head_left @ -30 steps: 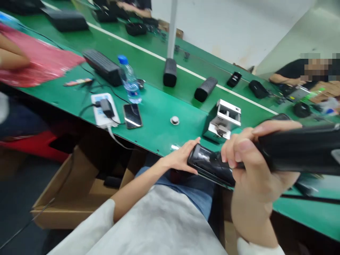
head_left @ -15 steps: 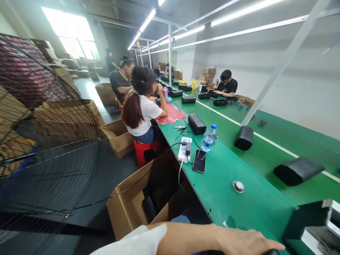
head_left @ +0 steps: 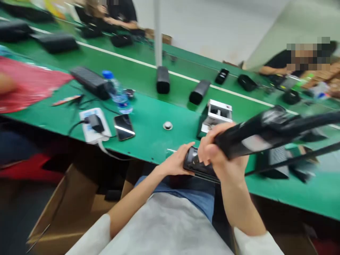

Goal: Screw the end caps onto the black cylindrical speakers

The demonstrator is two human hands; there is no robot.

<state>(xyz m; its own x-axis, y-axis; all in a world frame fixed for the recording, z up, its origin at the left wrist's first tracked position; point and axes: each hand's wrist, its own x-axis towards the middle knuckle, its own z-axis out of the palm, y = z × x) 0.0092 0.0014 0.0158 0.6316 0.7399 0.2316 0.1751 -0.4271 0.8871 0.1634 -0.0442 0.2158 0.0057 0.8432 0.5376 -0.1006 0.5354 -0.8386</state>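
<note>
While my left hand [head_left: 178, 161] is pinching the end of a black case [head_left: 195, 165] by the green table's [head_left: 148, 131] near edge, my right hand [head_left: 225, 156], overlapping it in view, is clasping a black tool [head_left: 239, 139].

Glossy black casing [head_left: 195, 163], partly hidden; black handheld tool [head_left: 248, 134], pale-labelled, slanting above it

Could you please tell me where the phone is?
In the head view, the phone lies left of centre, just right of the white power strip.
</note>
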